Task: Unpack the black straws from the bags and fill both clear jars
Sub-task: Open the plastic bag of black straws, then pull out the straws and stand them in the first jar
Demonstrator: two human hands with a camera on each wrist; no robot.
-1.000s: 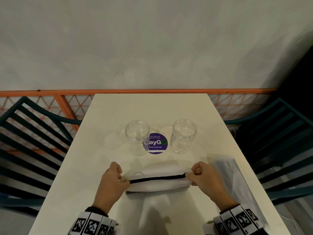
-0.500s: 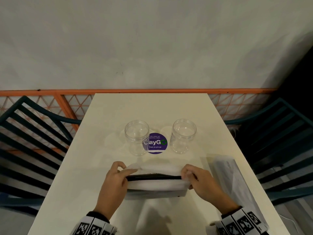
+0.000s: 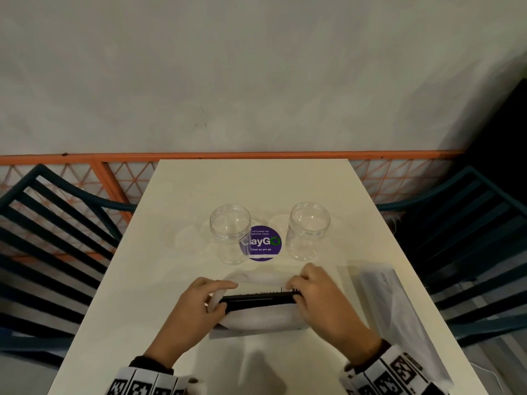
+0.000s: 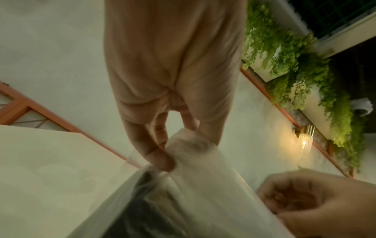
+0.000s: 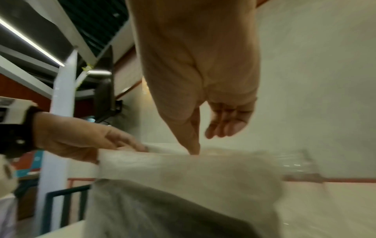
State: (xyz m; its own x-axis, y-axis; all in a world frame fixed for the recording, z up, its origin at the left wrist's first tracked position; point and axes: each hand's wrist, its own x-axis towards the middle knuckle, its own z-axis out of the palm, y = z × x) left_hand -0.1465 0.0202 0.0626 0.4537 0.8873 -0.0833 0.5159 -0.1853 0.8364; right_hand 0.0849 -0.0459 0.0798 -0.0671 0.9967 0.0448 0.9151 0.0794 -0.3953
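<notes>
Two clear jars stand open and upright mid-table, one on the left (image 3: 230, 232) and one on the right (image 3: 309, 229). In front of them I hold a clear plastic bag (image 3: 256, 319) with black straws (image 3: 258, 302) showing at its spread mouth. My left hand (image 3: 225, 296) pinches the bag's left edge between thumb and fingers; the left wrist view shows that left hand (image 4: 175, 148) on the plastic bag (image 4: 199, 185). My right hand (image 3: 296, 290) curls over the right end. In the right wrist view the right hand (image 5: 203, 141) has its thumb on the bag (image 5: 183, 173) rim.
A purple round sticker (image 3: 263, 243) lies between the jars. Another plastic bag (image 3: 396, 315) lies along the white table's (image 3: 251, 183) right side. Dark slatted chairs stand on the left (image 3: 42, 238) and the right (image 3: 470, 238). An orange rail (image 3: 85, 158) runs behind.
The bag's mouth has been pulled wider, from a thin black line to a broad dark opening. Both hands have shifted closer together, and the far flap has folded back.
</notes>
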